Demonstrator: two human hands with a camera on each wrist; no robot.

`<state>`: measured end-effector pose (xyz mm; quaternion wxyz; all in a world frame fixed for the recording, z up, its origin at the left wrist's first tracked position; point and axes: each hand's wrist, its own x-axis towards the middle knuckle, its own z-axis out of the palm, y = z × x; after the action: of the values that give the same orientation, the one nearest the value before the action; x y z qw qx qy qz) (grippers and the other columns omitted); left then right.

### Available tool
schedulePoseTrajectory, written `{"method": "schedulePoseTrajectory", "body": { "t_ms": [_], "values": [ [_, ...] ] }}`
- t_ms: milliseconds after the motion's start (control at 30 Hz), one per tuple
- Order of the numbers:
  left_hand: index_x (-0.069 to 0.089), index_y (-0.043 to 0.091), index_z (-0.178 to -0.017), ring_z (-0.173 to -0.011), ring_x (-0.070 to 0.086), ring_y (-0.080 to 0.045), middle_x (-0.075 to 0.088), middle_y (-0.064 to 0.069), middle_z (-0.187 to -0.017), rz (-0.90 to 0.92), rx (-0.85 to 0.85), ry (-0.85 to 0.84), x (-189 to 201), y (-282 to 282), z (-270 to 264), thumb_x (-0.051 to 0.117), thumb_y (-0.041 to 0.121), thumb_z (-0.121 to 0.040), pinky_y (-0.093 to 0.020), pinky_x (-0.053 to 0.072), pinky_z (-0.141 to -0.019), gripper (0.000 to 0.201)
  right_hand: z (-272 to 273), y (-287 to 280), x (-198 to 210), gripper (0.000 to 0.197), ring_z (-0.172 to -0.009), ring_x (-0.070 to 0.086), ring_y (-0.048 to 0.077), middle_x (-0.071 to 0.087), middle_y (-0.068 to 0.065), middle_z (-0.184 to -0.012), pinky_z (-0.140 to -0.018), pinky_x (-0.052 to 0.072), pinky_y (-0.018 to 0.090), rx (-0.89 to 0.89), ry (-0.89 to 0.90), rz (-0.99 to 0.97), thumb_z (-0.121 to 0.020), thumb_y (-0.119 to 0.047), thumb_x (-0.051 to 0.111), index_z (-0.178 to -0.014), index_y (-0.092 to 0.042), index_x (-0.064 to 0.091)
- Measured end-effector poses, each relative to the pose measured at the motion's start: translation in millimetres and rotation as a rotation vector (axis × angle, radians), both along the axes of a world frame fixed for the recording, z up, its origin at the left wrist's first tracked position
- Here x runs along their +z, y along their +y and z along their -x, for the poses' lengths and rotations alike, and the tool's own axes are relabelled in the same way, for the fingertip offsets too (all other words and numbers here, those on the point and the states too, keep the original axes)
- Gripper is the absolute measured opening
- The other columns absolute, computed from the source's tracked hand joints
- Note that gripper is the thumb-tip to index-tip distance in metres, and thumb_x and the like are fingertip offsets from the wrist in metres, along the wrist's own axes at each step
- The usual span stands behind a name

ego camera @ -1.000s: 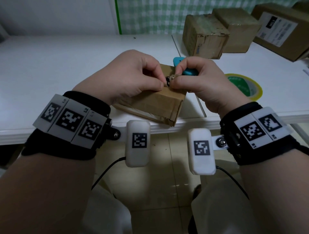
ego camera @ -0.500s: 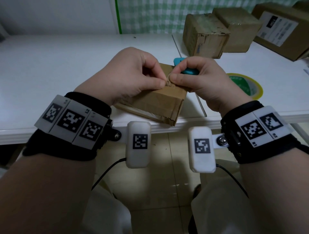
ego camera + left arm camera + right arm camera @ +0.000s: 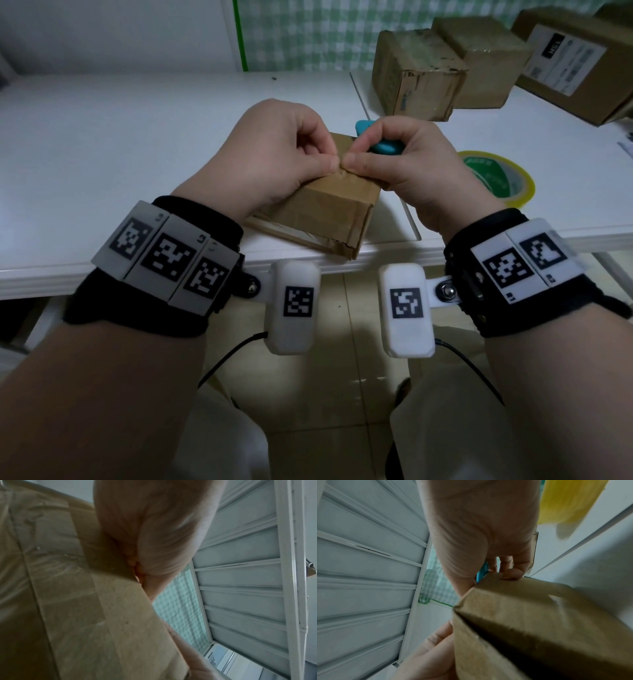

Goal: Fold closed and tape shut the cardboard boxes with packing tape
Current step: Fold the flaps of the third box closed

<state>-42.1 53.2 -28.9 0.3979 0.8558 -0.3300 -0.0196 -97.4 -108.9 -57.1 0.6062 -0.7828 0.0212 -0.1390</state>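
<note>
Our left hand (image 3: 274, 154) pinches the tape end on the small cardboard box (image 3: 325, 212), tilted at the tabletop (image 3: 102, 154) edge. Our right hand (image 3: 404, 164) pinches there too, clutching a blue cutter (image 3: 486, 149). We judge sealing underway; next, press the tape flat.

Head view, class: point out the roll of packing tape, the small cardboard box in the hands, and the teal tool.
roll of packing tape (image 3: 524, 180): head view, yellow outer rim.
small cardboard box (image 3: 329, 209): head view, near taped face.
teal tool (image 3: 488, 149): head view, body behind right hand's fingers.
</note>
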Motion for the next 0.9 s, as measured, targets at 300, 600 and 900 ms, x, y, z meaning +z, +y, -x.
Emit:
{"method": "schedulePoseTrajectory", "body": {
  "t_ms": [300,600,900],
  "values": [
    [0.068,0.029,-0.084,-0.074,0.055,-0.002,0.062,0.014,-0.079,0.037,0.045,-0.073,-1.1,-2.5,-1.9,0.065,0.024,-0.085,-0.019,0.043,-0.072,0.005,2.8,-4.0,2.3,0.011,-0.078,0.056,0.011,0.062,-0.003,-0.085,-0.07,0.043,0.032,-0.004,0.043,-0.078,-0.077,-0.015,0.066,-0.081,-0.025,0.068],
    [0.066,0.033,-0.074,-0.057,0.048,-0.002,0.057,0.012,-0.067,0.013,0.005,-0.043,-4.2,-4.7,-0.8,0.073,0.025,-0.078,-0.021,0.038,-0.064,0.011,-3.5,-0.9,-3.3,0.021,-0.056,0.052,-0.002,0.057,-0.005,-0.071,-0.051,0.039,0.012,-0.051,-0.032,-0.08,-0.076,0.002,0.07,-0.073,-0.018,0.063],
    [0.068,0.027,-0.076,-0.059,0.047,-0.005,0.059,0.006,-0.068,0.013,0.038,-0.05,-4.3,-8.9,0.2,0.071,0.028,-0.078,-0.024,0.04,-0.063,0.004,-4.5,0.0,-4.2,0.01,-0.059,0.052,0.001,0.058,-0.007,-0.07,-0.052,0.039,0.012,-0.048,-0.023,-0.103,-0.069,-0.013,0.066,-0.071,-0.022,0.064]
  ]
}}
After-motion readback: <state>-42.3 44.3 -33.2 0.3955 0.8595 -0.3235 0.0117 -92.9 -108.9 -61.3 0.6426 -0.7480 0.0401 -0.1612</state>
